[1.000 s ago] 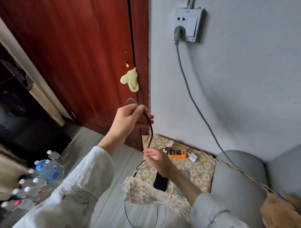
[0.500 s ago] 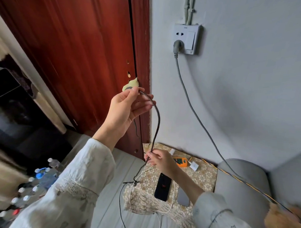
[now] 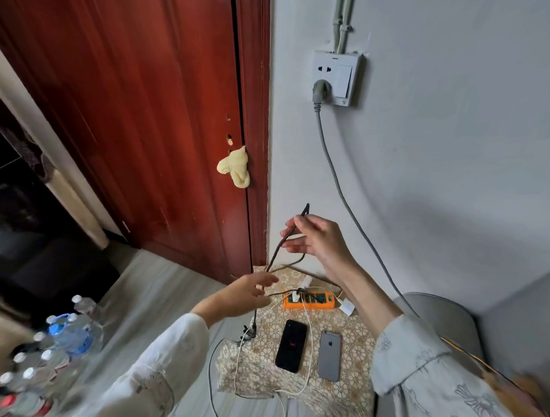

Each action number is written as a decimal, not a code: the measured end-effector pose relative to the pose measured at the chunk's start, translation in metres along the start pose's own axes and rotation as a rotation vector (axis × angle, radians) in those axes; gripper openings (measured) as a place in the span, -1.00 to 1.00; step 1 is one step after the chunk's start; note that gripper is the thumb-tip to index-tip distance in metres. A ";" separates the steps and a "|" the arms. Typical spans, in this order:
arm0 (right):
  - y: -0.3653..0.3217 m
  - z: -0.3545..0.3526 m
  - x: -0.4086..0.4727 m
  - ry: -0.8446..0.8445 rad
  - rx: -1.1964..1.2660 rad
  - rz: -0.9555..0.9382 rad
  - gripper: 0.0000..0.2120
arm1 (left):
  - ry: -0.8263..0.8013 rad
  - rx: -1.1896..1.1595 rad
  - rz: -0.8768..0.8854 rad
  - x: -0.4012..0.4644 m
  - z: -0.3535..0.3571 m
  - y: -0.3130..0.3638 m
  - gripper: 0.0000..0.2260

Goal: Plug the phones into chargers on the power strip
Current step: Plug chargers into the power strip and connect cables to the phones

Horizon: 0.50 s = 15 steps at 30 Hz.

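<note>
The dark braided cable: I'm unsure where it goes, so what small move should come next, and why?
Probably lower the dark braided cable, whose free end sticks up from the right hand, toward the black phone. Both phones lie unplugged on the patterned cloth, and the left hand holds the cable lower down near the orange power strip.

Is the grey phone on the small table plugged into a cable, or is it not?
Not plugged in. The grey phone lies face down with no cable at either end; the white cable passes beside it.
</note>
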State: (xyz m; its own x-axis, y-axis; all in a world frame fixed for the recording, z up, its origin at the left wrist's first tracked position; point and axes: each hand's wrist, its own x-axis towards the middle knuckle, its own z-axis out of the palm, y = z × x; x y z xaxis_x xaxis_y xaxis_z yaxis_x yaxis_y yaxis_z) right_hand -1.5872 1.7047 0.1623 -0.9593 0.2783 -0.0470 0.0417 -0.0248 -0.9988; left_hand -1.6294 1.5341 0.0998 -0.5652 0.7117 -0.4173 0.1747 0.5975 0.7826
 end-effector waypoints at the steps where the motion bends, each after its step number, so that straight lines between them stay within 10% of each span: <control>1: -0.003 0.000 0.001 0.007 0.047 0.015 -0.78 | 0.102 0.006 0.013 0.004 0.006 -0.001 -0.68; 6: -0.013 -0.001 0.001 0.006 0.156 0.058 -0.78 | 0.633 -0.067 -0.002 0.015 0.007 0.002 -0.76; 10: -0.026 -0.005 0.001 0.000 0.397 0.075 -0.78 | 0.411 0.121 0.060 0.016 0.006 0.003 -0.86; 15: -0.026 -0.015 0.005 0.001 0.437 0.005 -0.73 | 0.361 -0.210 0.157 0.008 -0.002 0.031 -0.82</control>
State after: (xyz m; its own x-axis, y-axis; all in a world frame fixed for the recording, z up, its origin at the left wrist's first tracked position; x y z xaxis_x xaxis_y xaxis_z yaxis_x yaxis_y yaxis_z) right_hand -1.5893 1.7211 0.1877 -0.9591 0.2781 -0.0522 -0.0756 -0.4298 -0.8997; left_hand -1.6301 1.5578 0.1218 -0.7965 0.5910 -0.1275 0.1342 0.3784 0.9159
